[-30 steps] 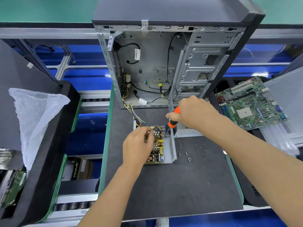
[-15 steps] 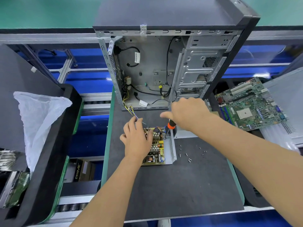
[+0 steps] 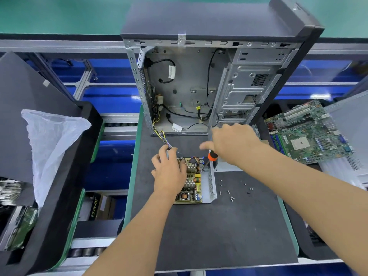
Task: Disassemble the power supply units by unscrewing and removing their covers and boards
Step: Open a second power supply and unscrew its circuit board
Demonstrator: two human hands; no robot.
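An opened power supply unit (image 3: 211, 183) lies on the dark mat, its yellow circuit board (image 3: 194, 181) exposed inside the metal shell. My left hand (image 3: 169, 170) rests on the board's left part, fingers curled round the wire bundle (image 3: 163, 138) at the far left corner. My right hand (image 3: 232, 143) grips an orange-handled screwdriver (image 3: 212, 156), tip down at the board's far right corner. Several loose screws (image 3: 232, 193) lie on the mat right of the unit.
An open computer case (image 3: 209, 86) stands upright behind the unit, wires running from it to the board. A green motherboard (image 3: 308, 134) lies at the right. A white plastic bag (image 3: 51, 144) hangs on a dark bin at the left.
My left hand slid from the board's middle up to its far left corner and the wires. My right hand lowered the screwdriver toward the board's far right corner.
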